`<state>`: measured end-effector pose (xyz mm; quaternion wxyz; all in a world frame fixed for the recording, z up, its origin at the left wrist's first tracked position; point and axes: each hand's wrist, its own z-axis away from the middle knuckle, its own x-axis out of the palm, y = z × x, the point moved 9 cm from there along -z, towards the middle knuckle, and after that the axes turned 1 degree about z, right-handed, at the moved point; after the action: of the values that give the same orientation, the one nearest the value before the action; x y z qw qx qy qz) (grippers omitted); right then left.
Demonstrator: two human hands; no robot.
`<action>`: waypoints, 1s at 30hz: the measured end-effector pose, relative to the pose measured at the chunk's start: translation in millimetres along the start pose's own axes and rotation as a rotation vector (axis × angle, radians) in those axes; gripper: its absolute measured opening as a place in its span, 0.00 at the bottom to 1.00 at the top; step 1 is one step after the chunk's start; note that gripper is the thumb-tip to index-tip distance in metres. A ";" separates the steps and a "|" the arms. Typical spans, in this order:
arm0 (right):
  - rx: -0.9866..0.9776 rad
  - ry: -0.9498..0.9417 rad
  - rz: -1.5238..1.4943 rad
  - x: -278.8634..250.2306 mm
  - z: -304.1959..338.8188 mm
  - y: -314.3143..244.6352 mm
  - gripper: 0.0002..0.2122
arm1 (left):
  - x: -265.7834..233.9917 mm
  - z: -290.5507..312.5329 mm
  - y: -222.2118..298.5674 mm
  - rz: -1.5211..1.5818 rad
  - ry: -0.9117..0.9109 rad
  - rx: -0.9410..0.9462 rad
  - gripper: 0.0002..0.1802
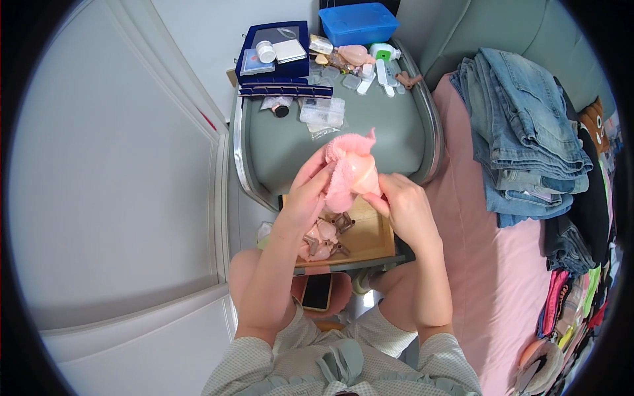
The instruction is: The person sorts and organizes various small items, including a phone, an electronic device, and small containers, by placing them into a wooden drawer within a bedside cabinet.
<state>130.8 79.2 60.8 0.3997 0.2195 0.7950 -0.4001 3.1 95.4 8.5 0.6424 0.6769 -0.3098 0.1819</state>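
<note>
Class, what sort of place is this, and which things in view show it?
Probably a bedroom in a home: a pink-covered surface that looks like a bed, a stack of folded jeans on it, and a cushioned grey-green seat beside it.

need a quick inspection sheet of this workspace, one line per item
surface: grey-green chair seat, rear crowded with small items; wooden tray nearer the person
job's things: pink cloth around a glossy peach piece; more pink pieces and brown pieces in the tray
clutter: blue box, navy case, phone below the tray
hands: left hand grips the cloth, right hand the piece's end
cables: nothing seen
surroundings: white panel left; folded jeans on pink bedding right
</note>
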 end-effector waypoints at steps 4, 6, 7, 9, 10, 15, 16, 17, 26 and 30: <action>0.084 -0.265 -0.596 27.9 5.5 -6.9 0.13 | -6.8 0.2 5.6 0.223 -0.148 0.118 0.12; 0.146 -0.382 -0.721 45.8 10.9 -1.5 0.13 | -12.5 2.0 -4.2 0.286 -0.045 0.056 0.11; 0.210 -0.499 -0.842 57.6 16.5 -0.9 0.13 | -16.9 2.8 -11.8 0.352 0.058 -0.006 0.11; 0.236 -0.469 -0.831 55.1 15.2 1.1 0.13 | -23.7 1.5 -17.5 0.333 0.150 -0.050 0.12; 0.149 -0.375 -0.637 45.7 9.4 0.3 0.13 | -31.5 2.5 -21.3 0.311 0.243 -0.091 0.14; 0.043 -0.240 -0.186 37.9 6.3 5.6 0.15 | -48.7 7.0 18.0 -0.293 0.172 0.177 0.15; 0.060 -0.249 -0.106 41.5 8.7 12.1 0.15 | -52.4 10.2 19.4 -0.050 0.201 0.175 0.16; 0.075 -0.259 -0.026 46.1 11.1 19.1 0.15 | -55.3 13.4 21.2 0.194 0.229 0.172 0.17; -0.001 -0.689 0.262 176.0 66.5 59.8 0.20 | -49.7 27.5 53.9 0.177 0.137 0.149 0.17; 0.030 -0.863 0.452 234.6 87.8 60.7 0.21 | -65.3 38.7 58.0 0.044 0.301 0.123 0.16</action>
<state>74.8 50.1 -189.2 0.7667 0.2064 0.4831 -0.3689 -89.0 70.5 6.2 0.6349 0.6731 -0.2129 0.3140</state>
